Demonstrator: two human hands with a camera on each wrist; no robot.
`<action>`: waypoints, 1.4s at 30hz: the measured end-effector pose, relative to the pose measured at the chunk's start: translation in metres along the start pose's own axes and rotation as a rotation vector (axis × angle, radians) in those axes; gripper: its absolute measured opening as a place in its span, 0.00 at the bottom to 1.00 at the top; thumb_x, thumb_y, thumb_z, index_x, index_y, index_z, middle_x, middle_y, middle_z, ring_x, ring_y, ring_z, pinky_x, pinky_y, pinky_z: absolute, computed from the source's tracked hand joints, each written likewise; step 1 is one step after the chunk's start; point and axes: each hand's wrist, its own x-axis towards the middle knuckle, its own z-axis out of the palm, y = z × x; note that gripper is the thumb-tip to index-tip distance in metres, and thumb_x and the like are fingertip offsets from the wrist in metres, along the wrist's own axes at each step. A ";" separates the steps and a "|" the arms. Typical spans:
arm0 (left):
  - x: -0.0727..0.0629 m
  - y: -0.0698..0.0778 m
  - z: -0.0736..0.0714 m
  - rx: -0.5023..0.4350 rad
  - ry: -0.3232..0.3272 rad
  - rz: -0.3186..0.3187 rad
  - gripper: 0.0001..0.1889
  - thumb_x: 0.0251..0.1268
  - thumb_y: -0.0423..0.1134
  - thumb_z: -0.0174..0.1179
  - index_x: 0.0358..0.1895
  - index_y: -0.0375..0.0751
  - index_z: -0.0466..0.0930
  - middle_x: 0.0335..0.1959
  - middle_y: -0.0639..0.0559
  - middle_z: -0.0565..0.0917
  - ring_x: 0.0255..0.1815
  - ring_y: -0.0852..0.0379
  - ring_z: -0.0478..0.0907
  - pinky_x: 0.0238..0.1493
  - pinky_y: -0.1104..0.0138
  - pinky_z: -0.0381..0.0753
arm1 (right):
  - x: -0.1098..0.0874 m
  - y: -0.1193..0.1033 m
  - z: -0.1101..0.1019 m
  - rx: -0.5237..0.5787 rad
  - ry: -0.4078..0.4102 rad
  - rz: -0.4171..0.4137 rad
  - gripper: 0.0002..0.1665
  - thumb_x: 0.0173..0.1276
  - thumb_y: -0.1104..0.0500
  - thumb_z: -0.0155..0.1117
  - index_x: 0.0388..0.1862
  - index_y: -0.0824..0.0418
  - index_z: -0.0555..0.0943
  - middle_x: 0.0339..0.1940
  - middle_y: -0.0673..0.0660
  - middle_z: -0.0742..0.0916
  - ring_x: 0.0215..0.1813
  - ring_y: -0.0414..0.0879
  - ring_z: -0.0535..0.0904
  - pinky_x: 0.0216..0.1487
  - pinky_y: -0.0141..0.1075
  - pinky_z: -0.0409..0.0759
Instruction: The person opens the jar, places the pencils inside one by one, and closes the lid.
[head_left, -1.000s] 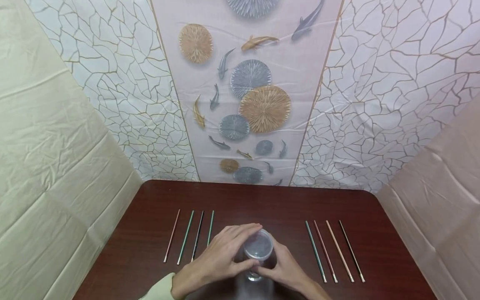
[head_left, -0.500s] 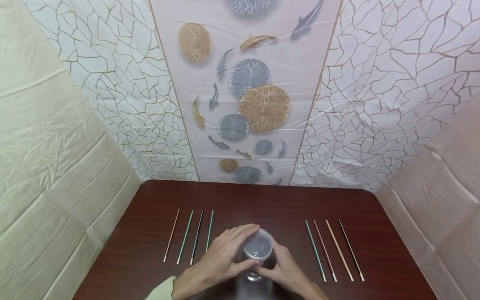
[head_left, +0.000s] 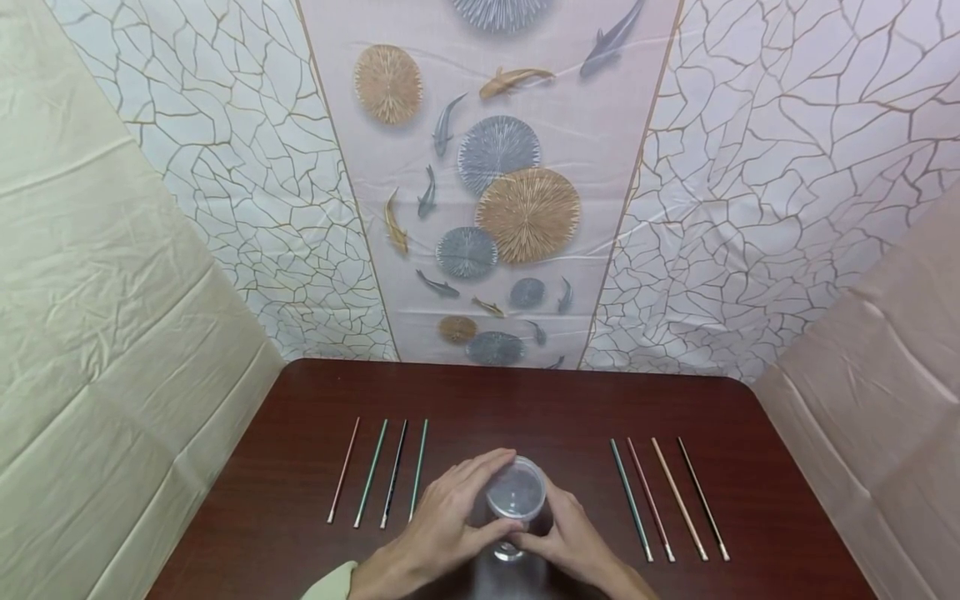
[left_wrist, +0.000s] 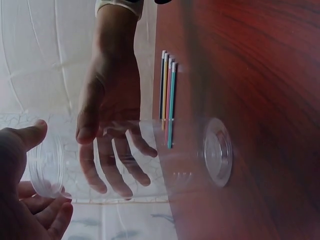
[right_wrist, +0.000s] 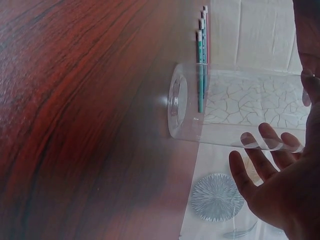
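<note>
A clear, see-through jar (head_left: 517, 490) stands upright between both hands near the front of the table, its round top facing up. My left hand (head_left: 453, 512) curves around the left side of its upper part, fingers at the far edge and thumb at the near side. My right hand (head_left: 573, 537) holds it from the right, its thumb close to the left thumb. The left wrist view shows a ridged rim (left_wrist: 46, 167) by the left fingers and the right hand (left_wrist: 112, 125) around the body. The base (right_wrist: 177, 102) is right at the tabletop.
Several pencils (head_left: 367, 479) with white ends lie side by side on the left of the dark red-brown table (head_left: 517, 400). Another row of pencils (head_left: 678, 500) lies on the right. A patterned cloth (head_left: 495, 283) hangs behind, with plain cloth (head_left: 127, 333) at the sides.
Both hands keep their hold on the jar. The left forearm and sleeve have shifted slightly to the right; the jar itself stays put.
</note>
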 end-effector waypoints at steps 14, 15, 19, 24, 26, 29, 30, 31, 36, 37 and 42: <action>-0.004 0.007 0.007 0.052 0.100 -0.005 0.41 0.61 0.56 0.77 0.76 0.46 0.73 0.71 0.53 0.80 0.69 0.58 0.78 0.60 0.54 0.81 | -0.002 -0.001 0.001 -0.017 0.008 0.001 0.50 0.58 0.55 0.84 0.78 0.58 0.71 0.56 0.52 0.90 0.55 0.45 0.87 0.57 0.41 0.84; -0.004 0.007 0.008 0.060 0.114 0.009 0.42 0.60 0.55 0.77 0.75 0.45 0.73 0.70 0.52 0.80 0.68 0.57 0.79 0.60 0.55 0.82 | -0.002 -0.001 0.001 -0.016 0.010 -0.004 0.50 0.57 0.56 0.84 0.77 0.58 0.72 0.55 0.52 0.91 0.55 0.45 0.87 0.57 0.41 0.84; -0.004 0.008 0.011 0.085 0.168 0.047 0.43 0.59 0.55 0.78 0.75 0.41 0.73 0.69 0.48 0.81 0.64 0.55 0.82 0.56 0.58 0.82 | -0.002 -0.001 0.002 -0.022 0.016 -0.014 0.49 0.56 0.57 0.84 0.76 0.58 0.73 0.55 0.52 0.91 0.55 0.45 0.88 0.57 0.41 0.84; -0.005 0.011 0.013 0.100 0.198 0.026 0.42 0.59 0.56 0.78 0.74 0.41 0.75 0.69 0.51 0.81 0.61 0.56 0.83 0.52 0.61 0.82 | -0.004 -0.001 0.003 -0.072 0.040 0.013 0.48 0.53 0.56 0.84 0.74 0.58 0.75 0.53 0.48 0.91 0.52 0.42 0.87 0.54 0.43 0.84; -0.005 0.012 0.014 0.102 0.206 0.013 0.42 0.59 0.56 0.78 0.73 0.41 0.75 0.69 0.52 0.81 0.61 0.56 0.83 0.51 0.62 0.81 | -0.004 -0.001 0.004 -0.110 0.059 0.024 0.47 0.52 0.54 0.84 0.71 0.59 0.77 0.50 0.47 0.91 0.50 0.40 0.86 0.50 0.44 0.83; -0.004 0.013 0.015 0.105 0.222 0.006 0.42 0.58 0.56 0.78 0.73 0.41 0.76 0.68 0.52 0.82 0.60 0.57 0.83 0.49 0.63 0.81 | -0.005 -0.002 0.004 -0.165 0.088 0.033 0.45 0.51 0.51 0.84 0.69 0.60 0.79 0.47 0.47 0.91 0.46 0.38 0.84 0.45 0.43 0.80; -0.004 0.013 0.015 0.107 0.231 0.010 0.42 0.58 0.56 0.78 0.73 0.40 0.76 0.68 0.52 0.82 0.59 0.56 0.83 0.49 0.63 0.81 | -0.005 -0.002 0.005 -0.178 0.096 0.037 0.45 0.51 0.50 0.84 0.68 0.61 0.79 0.47 0.47 0.91 0.45 0.38 0.83 0.45 0.43 0.80; -0.004 0.013 0.015 0.109 0.238 0.013 0.42 0.58 0.56 0.78 0.72 0.40 0.76 0.68 0.52 0.82 0.59 0.56 0.84 0.49 0.64 0.81 | -0.005 -0.003 0.005 -0.186 0.101 0.042 0.46 0.50 0.50 0.84 0.68 0.61 0.79 0.46 0.48 0.91 0.45 0.38 0.83 0.44 0.43 0.79; -0.005 0.014 0.018 0.123 0.268 0.018 0.41 0.60 0.56 0.77 0.72 0.39 0.76 0.66 0.50 0.83 0.61 0.55 0.83 0.50 0.63 0.79 | -0.007 -0.005 0.007 -0.224 0.134 0.068 0.47 0.48 0.49 0.85 0.68 0.63 0.80 0.46 0.50 0.91 0.44 0.39 0.83 0.43 0.42 0.80; -0.005 0.014 0.019 0.127 0.275 0.016 0.40 0.60 0.57 0.77 0.71 0.39 0.76 0.66 0.50 0.83 0.61 0.55 0.83 0.51 0.63 0.79 | -0.007 -0.005 0.008 -0.230 0.140 0.070 0.47 0.48 0.49 0.85 0.67 0.63 0.80 0.46 0.50 0.91 0.44 0.40 0.83 0.43 0.42 0.80; -0.005 0.016 0.023 0.143 0.308 -0.003 0.40 0.60 0.58 0.76 0.70 0.39 0.77 0.65 0.50 0.84 0.62 0.54 0.82 0.55 0.60 0.78 | -0.008 -0.005 0.010 -0.243 0.151 0.078 0.47 0.51 0.48 0.85 0.68 0.64 0.79 0.47 0.51 0.91 0.46 0.42 0.84 0.45 0.45 0.82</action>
